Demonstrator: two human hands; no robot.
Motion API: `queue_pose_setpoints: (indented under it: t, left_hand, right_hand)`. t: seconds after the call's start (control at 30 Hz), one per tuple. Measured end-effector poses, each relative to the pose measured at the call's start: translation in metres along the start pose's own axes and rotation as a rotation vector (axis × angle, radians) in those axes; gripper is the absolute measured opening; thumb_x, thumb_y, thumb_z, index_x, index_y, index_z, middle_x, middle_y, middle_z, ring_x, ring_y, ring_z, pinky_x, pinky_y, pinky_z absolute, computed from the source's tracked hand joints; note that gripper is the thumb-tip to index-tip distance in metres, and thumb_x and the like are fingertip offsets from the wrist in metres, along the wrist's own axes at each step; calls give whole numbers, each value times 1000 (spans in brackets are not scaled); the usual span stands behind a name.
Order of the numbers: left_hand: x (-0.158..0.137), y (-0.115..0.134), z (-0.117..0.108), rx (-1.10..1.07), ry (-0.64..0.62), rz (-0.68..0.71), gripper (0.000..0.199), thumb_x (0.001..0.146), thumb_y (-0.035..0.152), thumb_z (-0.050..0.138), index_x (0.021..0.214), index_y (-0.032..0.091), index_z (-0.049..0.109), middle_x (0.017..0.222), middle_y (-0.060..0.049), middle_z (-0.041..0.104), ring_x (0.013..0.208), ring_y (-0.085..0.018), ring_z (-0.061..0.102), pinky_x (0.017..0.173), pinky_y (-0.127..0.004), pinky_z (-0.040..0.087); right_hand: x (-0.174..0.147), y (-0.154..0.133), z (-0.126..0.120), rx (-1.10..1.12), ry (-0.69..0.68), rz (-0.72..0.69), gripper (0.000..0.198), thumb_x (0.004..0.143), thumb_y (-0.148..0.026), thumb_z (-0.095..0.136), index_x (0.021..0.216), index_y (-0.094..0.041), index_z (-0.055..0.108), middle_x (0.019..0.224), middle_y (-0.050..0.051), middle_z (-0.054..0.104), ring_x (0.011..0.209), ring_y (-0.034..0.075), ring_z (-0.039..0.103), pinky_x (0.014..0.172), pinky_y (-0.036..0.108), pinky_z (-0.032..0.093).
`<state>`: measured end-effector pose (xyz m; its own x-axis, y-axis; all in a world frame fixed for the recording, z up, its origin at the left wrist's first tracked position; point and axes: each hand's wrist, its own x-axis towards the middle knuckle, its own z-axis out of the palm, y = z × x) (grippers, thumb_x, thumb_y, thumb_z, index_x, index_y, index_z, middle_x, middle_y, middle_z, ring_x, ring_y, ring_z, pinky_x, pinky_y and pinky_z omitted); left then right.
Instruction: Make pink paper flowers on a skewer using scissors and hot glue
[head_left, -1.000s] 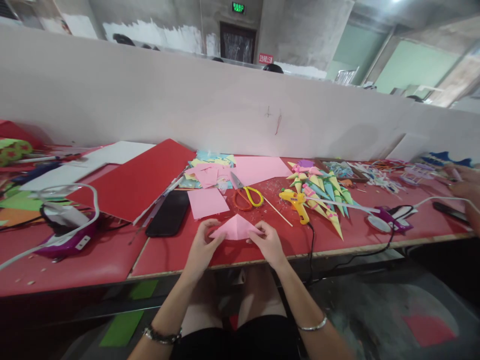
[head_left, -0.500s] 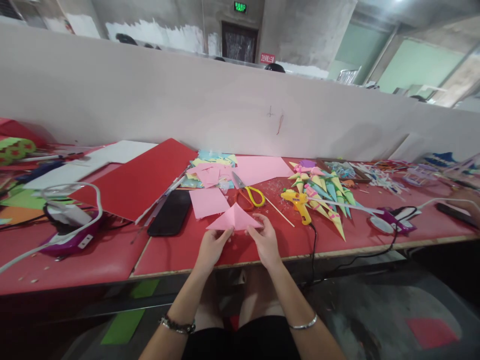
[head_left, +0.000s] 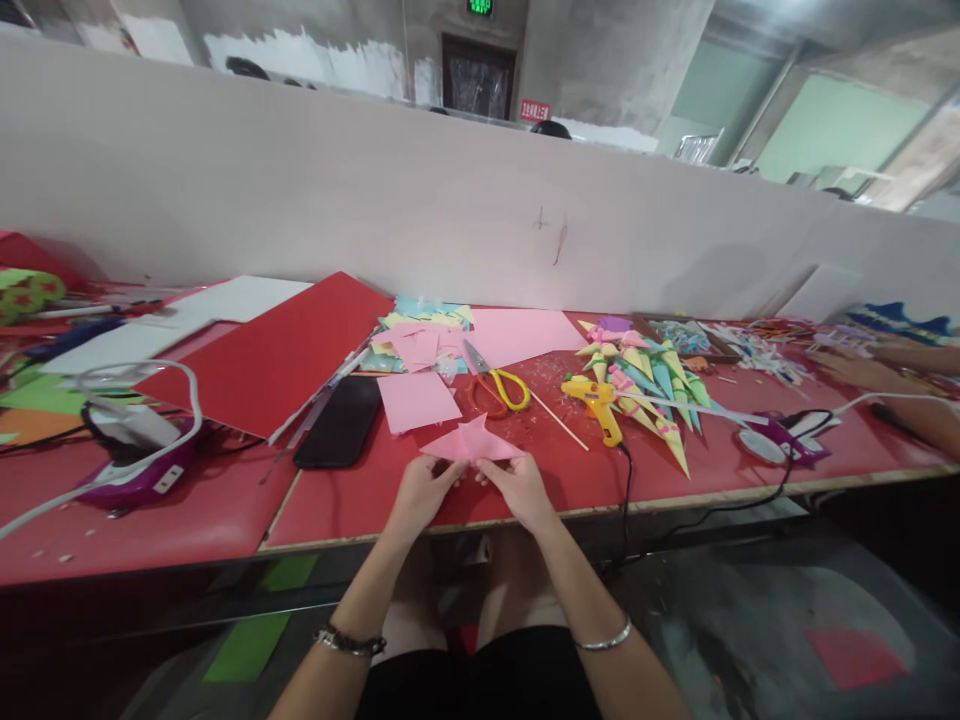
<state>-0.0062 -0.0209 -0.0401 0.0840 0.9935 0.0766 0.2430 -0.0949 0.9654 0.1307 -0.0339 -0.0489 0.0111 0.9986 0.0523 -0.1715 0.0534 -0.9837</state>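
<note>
A folded piece of pink paper (head_left: pixel 472 438) is held up just over the near edge of the red table (head_left: pixel 330 510). My left hand (head_left: pixel 424 490) pinches its lower left part between thumb and fingers. My right hand (head_left: pixel 519 487) pinches it on the right, with the two thumbs close together at the middle. The paper's sides spread out like wings and its top middle stands up in small points. Just beyond it lie scissors (head_left: pixel 511 391) with yellow and red handles. A flat pink paper square (head_left: pixel 418 402) is behind my left hand.
A yellow glue gun (head_left: pixel 598 402) with a black cord lies to the right, beside a pile of coloured paper cones (head_left: pixel 660 385). A black phone (head_left: pixel 339 422), red board (head_left: pixel 277 360) and purple power strip (head_left: pixel 142 475) are left. Another person's hand (head_left: pixel 847 370) reaches in at far right.
My hands have drawn closer together, bringing the thumbs to the middle. The pink paper has gone from a single peak to a shape with several points. The other person's hand has moved further in.
</note>
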Motion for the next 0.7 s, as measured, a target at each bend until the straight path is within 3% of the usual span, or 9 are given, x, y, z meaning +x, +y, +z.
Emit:
queue_pose_setpoints:
  t: [0.3,0.5,0.7]
  left_hand:
    - [-3,-2,-4,-39,-8,67,23,67,37,57,58,16,59,55,1,59,56,-13,53,56,-22,41]
    - [-2,-1,-2,-40,11,105,16,63,27,58,73,17,66,82,-5,69,80,-21,59,76,-29,44]
    - [-4,4,-4,-27,-66,124,18,62,25,58,76,16,67,79,-4,69,74,-20,61,71,-30,47]
  right_hand:
    - [-1,2,-1,-112,-37,-37,14,64,-30,64,67,-16,64,51,-2,60,49,14,55,51,25,45]
    - [0,3,0,-108,-55,-47,18,66,-32,61,73,-15,64,55,-1,61,47,12,53,48,23,45]
    - [2,6,0,-125,-77,-90,15,67,-27,61,76,-16,65,65,1,64,56,14,57,54,24,46]
